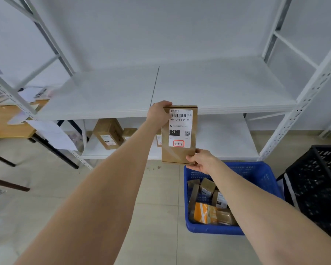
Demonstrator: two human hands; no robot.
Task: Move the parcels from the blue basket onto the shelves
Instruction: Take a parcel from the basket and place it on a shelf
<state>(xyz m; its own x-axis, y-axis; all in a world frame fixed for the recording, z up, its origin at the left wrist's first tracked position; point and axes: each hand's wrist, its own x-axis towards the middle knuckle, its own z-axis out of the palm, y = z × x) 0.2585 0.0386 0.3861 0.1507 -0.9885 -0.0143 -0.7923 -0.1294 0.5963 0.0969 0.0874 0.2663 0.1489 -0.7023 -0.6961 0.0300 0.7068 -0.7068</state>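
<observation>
I hold a flat brown cardboard parcel [178, 153] with a white shipping label upright in front of the white shelf [208, 88]. My left hand [159, 114] grips its top left corner. My right hand [201, 159] pinches its bottom right corner. The parcel's top edge is level with the front edge of the upper shelf board. Below my right arm, the blue basket [256, 173] sits on the floor with several small parcels [208, 188] and an orange packet [203, 213] inside.
The lower shelf board [224, 138] carries a few brown boxes [108, 133] at its left. A black crate [317, 184] stands right of the basket. A wooden table [6, 121] with papers is at the left. Shelf uprights frame both sides.
</observation>
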